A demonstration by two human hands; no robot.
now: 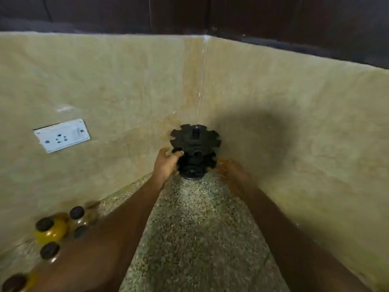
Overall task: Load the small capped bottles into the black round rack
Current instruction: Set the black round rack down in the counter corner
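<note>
Head view:
Rack [194, 151]: black, tiered, notched rim; stands on the bench [195, 228] deep in the wall corner, empty.
Left hand [167, 163]: fingers closed on the rack's left rim, probably to pull it nearer.
Right hand [228, 167]: blurred at the rack's right; grip unclear.
Bottles [50, 230]: dark-capped, clustered far left of the rack, unloaded.
</note>
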